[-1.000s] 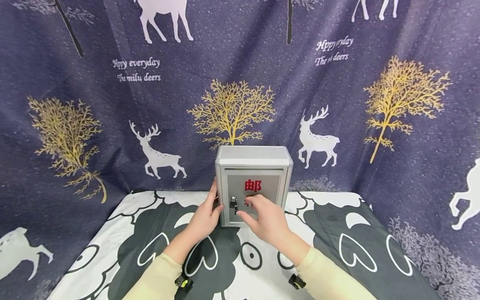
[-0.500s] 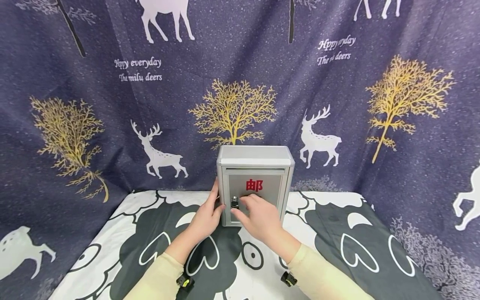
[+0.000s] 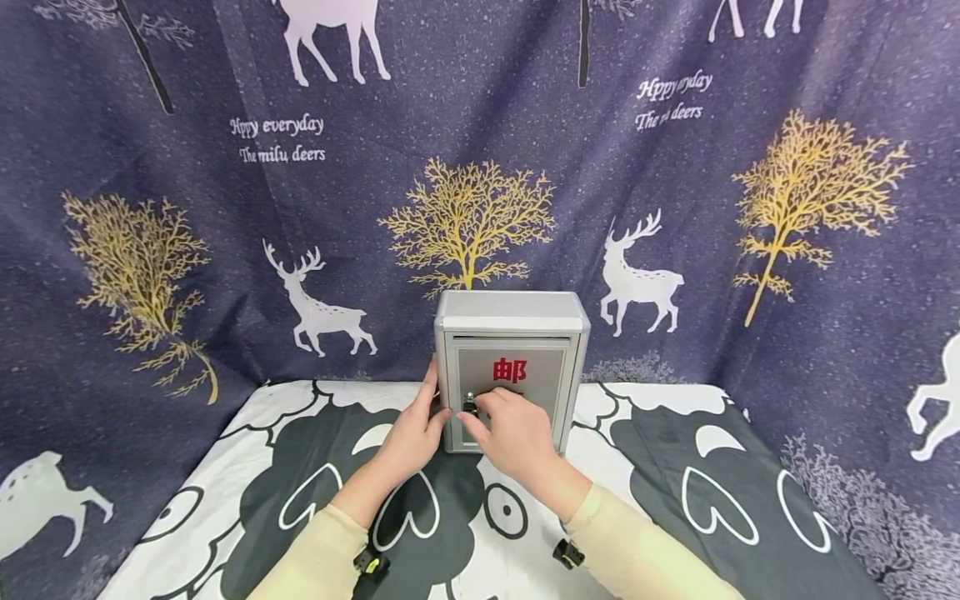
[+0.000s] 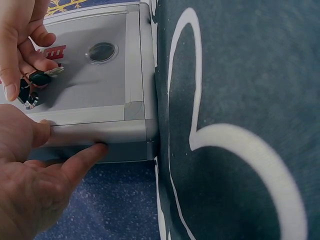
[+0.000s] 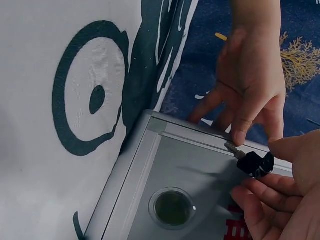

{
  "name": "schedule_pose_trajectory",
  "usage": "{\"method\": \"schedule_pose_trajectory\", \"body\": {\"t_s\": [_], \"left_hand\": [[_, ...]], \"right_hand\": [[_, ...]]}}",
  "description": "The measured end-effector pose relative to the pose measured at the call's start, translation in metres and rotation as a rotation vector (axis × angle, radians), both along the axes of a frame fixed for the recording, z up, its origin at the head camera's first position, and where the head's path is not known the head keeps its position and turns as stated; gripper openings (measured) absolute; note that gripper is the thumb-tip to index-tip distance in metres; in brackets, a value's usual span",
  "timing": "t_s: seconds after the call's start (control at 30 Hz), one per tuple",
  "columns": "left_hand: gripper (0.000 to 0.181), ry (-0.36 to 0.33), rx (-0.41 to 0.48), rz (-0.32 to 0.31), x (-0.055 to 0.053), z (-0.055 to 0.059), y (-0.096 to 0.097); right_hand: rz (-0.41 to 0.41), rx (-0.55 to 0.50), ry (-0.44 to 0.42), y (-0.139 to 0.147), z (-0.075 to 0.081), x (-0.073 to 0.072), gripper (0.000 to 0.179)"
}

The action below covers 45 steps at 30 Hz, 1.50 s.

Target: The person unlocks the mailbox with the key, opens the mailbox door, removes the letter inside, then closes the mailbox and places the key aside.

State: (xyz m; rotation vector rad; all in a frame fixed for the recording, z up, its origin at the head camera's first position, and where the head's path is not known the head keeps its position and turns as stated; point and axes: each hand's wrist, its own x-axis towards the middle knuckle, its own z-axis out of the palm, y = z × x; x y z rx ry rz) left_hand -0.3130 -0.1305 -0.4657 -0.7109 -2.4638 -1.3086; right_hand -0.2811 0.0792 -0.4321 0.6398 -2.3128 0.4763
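Some stiff keys (image 4: 39, 77), we judged, wanted pinching by their heads (image 5: 255, 164); the right hand (image 3: 517, 432) curved near, grip unclear, the left hand (image 3: 411, 435) straight-fingered against the box (image 3: 512, 312).

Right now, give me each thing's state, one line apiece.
Metal box, upright.
Door, shut.
Round window, uncovered.
Black-headed key, blade exposed.
Left hand, thumb on the box's front edge, fingers along its side.
Right hand, fingers curved about the key, grip unclear.
Patterned cloth, spread under the box.
Blue backdrop, hanging.
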Motion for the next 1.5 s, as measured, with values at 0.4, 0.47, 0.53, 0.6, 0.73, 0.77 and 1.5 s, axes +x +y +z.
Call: {"method": "schedule_pose_trajectory", "body": {"t_s": [0.4,0.47,0.53,0.6,0.73,0.77,1.5], "left_hand": [[0.093,-0.007,0.002,0.004,0.0005,-0.0002,0.0],[0.093,-0.007,0.001,0.005,0.0008,-0.0001,0.0],[0.093,-0.007,0.001,0.005,0.0008,0.0002,0.0001],[0.093,-0.007,0.001,0.005,0.0008,0.0003,0.0001],[0.093,-0.006,0.0,0.006,0.0008,0.0004,0.0002],[0.093,-0.006,0.0,0.006,0.0008,0.0004,0.0003],[0.096,0.001,-0.01,0.03,0.0009,0.0009,0.0011]], "right_hand": [[-0.014,0.001,0.05,-0.004,0.0,-0.0017,0.026],[-0.02,-0.002,0.059,-0.0044,-0.0008,-0.0019,0.025],[-0.023,-0.003,0.071,-0.0046,-0.0017,-0.002,0.025],[-0.024,-0.005,0.084,-0.0046,-0.0027,-0.0027,0.025],[-0.019,-0.01,0.1,-0.0048,-0.0033,-0.0029,0.025],[-0.016,-0.013,0.1,-0.0049,-0.0031,-0.0028,0.025],[0.086,-0.287,-0.279,-0.0071,-0.002,-0.0019,0.023]]}}
